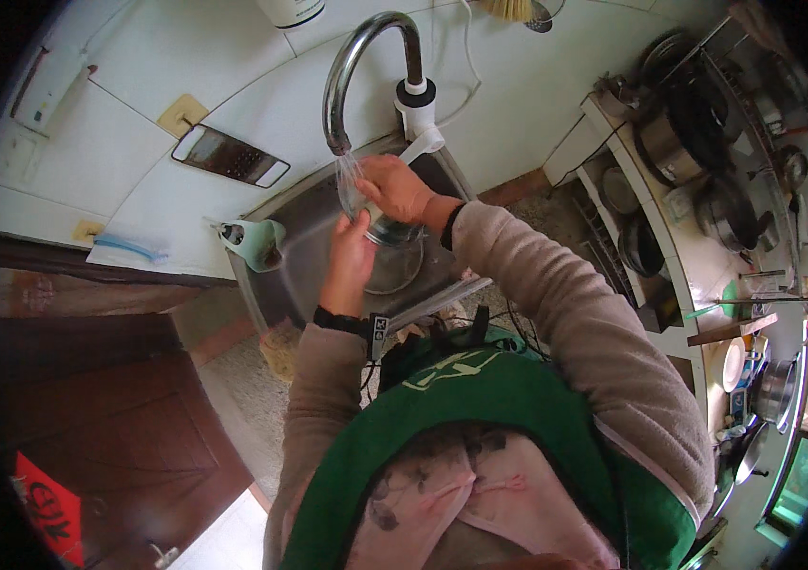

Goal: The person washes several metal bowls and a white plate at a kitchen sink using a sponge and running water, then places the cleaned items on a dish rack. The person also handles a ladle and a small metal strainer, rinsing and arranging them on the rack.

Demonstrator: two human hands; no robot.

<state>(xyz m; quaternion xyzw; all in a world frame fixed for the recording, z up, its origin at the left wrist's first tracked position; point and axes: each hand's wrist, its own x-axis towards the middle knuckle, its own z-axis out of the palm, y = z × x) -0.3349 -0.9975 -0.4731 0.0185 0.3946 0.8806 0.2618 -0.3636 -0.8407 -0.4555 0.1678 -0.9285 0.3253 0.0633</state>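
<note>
Water runs from the curved chrome spout of the faucet [336, 100] onto a round metal dish or bowl [391, 232] over the stainless steel sink [304, 256]. My left hand [354, 249] grips the near left side of this dish, thumb up at its rim. At its upper side is my right hand [396, 189], fingers bent, under the stream; whether it holds something small is hidden. Below the dish, a round rim [404, 278] shows in the sink. The faucet's white lever [421, 144] lies just behind my right hand.
A pale green plastic holder [258, 246] sits at the sink's left corner. A metal grater [233, 155] hangs on the tiled wall. Pots [674, 135] and pans crowd the tiled counter [667, 235] at right. A brown door [111, 442] is at lower left.
</note>
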